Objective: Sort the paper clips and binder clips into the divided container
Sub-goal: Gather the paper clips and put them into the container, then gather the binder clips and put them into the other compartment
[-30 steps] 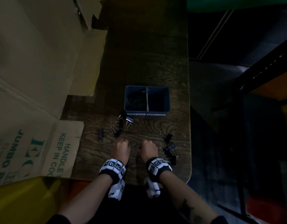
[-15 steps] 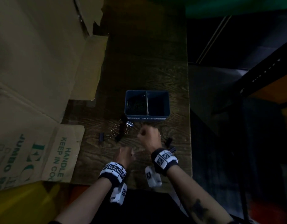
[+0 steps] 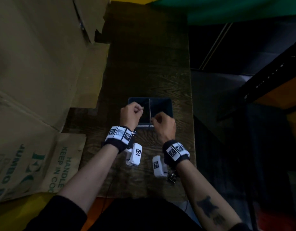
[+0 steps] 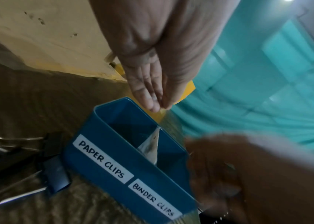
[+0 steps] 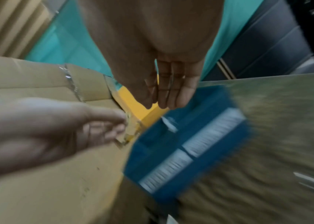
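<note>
On the left side of the scene, flattened cardboard boxes (image 3: 35, 80) lean over the edge of the dark wood-grain counter (image 3: 144, 64). Near the counter's middle stands the blue divided container (image 3: 168, 104), a pale divider (image 4: 152, 145) splitting it into two compartments. Labels on its near wall read "PAPER CLIPS" (image 4: 102, 159) on the left and "BINDER CLIPS" (image 4: 152, 200) on the right. The contents of either compartment cannot be made out in the dim light.

The left hand (image 3: 130, 115) is over the left compartment, its fingers curled and pinching a paper clip (image 3: 142, 108) above the opening. The right hand (image 3: 165, 125) is over the near wall by the right compartment, fingers curled inward; whether they grip anything cannot be told, as the wrist views are blurred.

Black binder clips (image 4: 27, 163) with silver handles lie on the counter just beside the container's left end. More binder clips (image 3: 172, 176) lie by the right wrist, near the counter's front edge.
</note>
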### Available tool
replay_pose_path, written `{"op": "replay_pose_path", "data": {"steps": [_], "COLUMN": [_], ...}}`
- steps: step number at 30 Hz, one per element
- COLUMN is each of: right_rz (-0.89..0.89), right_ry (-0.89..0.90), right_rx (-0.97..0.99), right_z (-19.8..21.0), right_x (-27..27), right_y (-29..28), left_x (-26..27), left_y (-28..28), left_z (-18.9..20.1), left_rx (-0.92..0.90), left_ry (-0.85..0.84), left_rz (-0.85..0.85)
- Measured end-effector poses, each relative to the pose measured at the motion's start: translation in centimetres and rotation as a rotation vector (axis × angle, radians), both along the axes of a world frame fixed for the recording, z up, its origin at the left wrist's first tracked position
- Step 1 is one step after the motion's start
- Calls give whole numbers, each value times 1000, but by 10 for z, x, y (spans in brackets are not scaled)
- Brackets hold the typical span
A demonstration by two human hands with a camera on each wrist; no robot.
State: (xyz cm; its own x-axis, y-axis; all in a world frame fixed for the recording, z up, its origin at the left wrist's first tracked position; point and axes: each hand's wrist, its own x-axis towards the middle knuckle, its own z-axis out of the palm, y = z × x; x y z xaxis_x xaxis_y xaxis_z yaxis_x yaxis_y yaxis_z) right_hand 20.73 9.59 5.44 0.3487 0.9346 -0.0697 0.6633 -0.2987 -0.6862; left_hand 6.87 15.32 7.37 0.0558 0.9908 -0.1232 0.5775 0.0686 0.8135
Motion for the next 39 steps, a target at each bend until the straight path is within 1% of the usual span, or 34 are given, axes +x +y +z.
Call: {"op": "replay_pose_path", "data": {"steps": [2,3,5,8,10,11,12,14,15,17,19,23,25,27,29,31,33,35,37,39], "right_rz": [33,50,71,76,64,71,94,163,193,239,266,257,293,336,350,304,217,169,184,276], "right_ry": [13,26,21,-86,-128,-127,-117,-89,-85,-127,-194,-156,-170,-161,-114,-70,-72,-104,-112,-134], "right_rx": [-48,-75,-141,-252,-434,-549,-652,-765,-775,-760,-733,-663,-657,-631,-582,-513,-460,-445,-470,-520], "right_z": [-13,-19,-30,-41,-46,-49,-54,-63,-69,-74,-74,-73,-75,-77,-78,-77,-73,-71,-74,-78], "right_x": [12,19,38,70,90,99,105,110,107,95,76,42,26,13,6,8,16,25,30,29], "right_y": [-24,-36,-61,-95,-114,-122,-128,-138,-140,-138,-134,-124,-121,-117,-115,-111,-104,-93,-81,-71], "left_x": [-2,-7,-23,-65,-98,-113,-124,-137,-137,-130,-117,-87,-72,-59,-50,-46,-49,-54,-58,-57], "left_y": [4,2,-6,-30,-46,-53,-59,-69,-72,-77,-82,-104,-117,-130,-137,-131,-113,-86,-63,-51], "left_z": [-6,-8,-15,-33,-50,-58,-65,-78,-83,-95,-102,-104,-105,-110,-113,-110,-102,-97,-95,-96], "left_rx": [-13,-6,17,-26,-152,-262,-389,-561,-592,-569,-479,-317,-253,-273,-287,-229,-166,-171,-255,-351], "left_ry": [-31,-20,43,202,387,472,522,528,519,520,545,606,617,529,417,387,441,490,528,553], "left_rz": [-24,-36,-33,80,138,139,121,59,28,-37,-89,-214,-278,-316,-308,-227,-125,-82,-156,-286]}}
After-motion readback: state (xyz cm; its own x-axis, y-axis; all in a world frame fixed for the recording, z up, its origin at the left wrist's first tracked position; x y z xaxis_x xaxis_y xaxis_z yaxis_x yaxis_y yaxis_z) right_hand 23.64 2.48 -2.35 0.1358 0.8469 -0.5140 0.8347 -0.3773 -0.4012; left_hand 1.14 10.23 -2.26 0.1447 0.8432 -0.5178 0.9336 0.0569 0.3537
